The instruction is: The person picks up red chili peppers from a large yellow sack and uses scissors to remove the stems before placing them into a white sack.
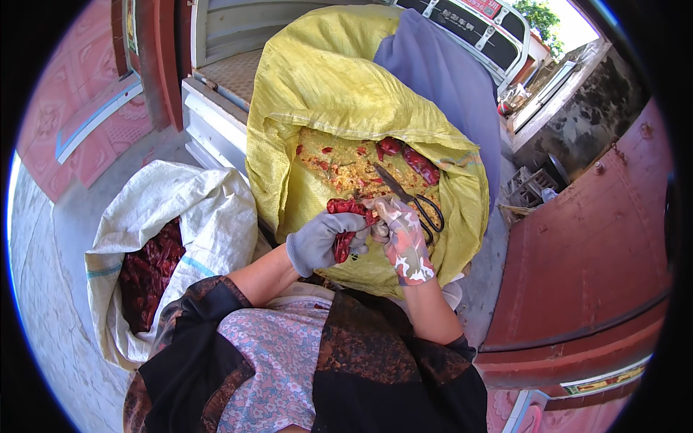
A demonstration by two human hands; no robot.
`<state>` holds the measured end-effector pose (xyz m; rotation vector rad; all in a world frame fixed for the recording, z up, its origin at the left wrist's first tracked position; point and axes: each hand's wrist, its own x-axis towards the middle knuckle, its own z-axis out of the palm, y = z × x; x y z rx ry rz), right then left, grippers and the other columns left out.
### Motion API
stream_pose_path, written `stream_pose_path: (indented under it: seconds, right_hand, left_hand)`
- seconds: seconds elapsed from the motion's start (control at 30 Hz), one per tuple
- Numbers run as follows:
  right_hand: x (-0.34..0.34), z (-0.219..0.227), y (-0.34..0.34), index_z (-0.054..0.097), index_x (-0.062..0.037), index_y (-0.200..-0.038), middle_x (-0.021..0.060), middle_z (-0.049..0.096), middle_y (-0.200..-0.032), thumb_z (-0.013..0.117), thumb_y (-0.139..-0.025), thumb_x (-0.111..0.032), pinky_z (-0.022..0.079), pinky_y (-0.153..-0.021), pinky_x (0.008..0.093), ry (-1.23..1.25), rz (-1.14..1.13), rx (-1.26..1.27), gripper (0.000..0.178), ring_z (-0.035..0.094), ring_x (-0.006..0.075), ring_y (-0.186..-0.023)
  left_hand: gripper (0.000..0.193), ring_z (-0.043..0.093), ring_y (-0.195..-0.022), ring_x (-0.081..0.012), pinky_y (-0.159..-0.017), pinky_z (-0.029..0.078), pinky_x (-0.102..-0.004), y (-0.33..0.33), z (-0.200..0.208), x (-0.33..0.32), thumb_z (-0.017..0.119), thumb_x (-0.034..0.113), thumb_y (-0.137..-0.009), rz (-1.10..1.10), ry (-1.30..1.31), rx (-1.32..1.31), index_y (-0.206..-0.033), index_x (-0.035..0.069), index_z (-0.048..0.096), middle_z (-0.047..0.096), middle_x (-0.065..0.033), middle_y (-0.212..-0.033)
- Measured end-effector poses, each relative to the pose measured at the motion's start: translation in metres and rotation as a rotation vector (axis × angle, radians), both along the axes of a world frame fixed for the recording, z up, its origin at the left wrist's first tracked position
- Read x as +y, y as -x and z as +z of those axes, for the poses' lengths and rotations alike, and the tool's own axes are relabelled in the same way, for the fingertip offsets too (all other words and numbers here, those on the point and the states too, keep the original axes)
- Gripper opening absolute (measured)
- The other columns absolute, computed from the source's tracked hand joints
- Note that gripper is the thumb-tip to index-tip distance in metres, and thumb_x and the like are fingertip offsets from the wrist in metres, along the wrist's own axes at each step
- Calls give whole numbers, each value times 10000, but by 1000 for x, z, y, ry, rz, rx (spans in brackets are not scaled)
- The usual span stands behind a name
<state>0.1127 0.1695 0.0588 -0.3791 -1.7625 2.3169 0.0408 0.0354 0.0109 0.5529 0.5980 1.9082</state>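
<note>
My left hand [325,242], in a grey glove, is closed round dried red chili peppers [345,207]. Beside it, my right hand [401,234], in a camouflage-patterned glove, pinches the end of a pepper; the fingertips partly hide it. Both hands meet over the yellow woven sack [303,86], spread open in front of me. Yellow seeds [349,173] and red pepper scraps lie on it. A pair of black-handled scissors [406,193] rests there just beyond my right hand. Larger red peppers [420,164] lie at its far right.
On the left stands a white woven sack [180,195] full of dark red dried peppers [151,270]. A truck bed [231,72] is behind the yellow sack, with a grey-blue cloth [440,72] draped at its right. A red metal door [577,238] is on the right.
</note>
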Motion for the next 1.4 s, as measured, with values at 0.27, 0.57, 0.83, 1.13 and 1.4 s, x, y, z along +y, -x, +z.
stream_pose_path:
  seconds: [0.27,0.57,0.83,1.13,1.4]
  right_hand:
    - [30,-12,8,593,-3,-923,-42,475,-624,513,-916,-202,217,-419,192,425,169,36,215,309,27,-464]
    - [51,10,8,636,-67,-923,147,638,-822,590,-829,-282,463,-689,366,-1301,131,-87,239,604,319,-740]
    - [108,-20,115,591,-75,-1082,139,613,-1018,607,-779,-288,456,-803,349,-1722,-383,-137,371,591,286,-921]
    - [123,-10,111,639,-65,-1024,140,643,-989,575,-798,-362,481,-786,391,-1783,-183,-416,378,610,310,-902]
    - [84,11,36,617,48,-976,58,650,-844,677,-788,-124,446,-595,232,-875,-206,-115,262,545,93,-645]
  left_hand:
    - [172,465,-611,-113,-665,433,-314,0,-6,3,551,179,-836,134,27,81,-702,75,526,480,-7,-653]
    - [166,522,-686,-141,-765,494,-363,14,6,-19,559,203,-851,118,-85,-41,-902,44,553,529,-37,-772]
    - [131,568,-771,-167,-802,476,-383,25,-7,-22,573,181,-843,11,-149,-154,-865,53,597,580,-49,-822]
    - [180,557,-737,-153,-767,494,-372,30,-14,-29,576,182,-839,44,-150,-196,-942,36,552,556,-35,-822]
    - [321,583,-1017,-222,-805,513,-368,28,-9,-14,525,164,-888,10,-81,-288,-1148,-23,511,589,-115,-1124]
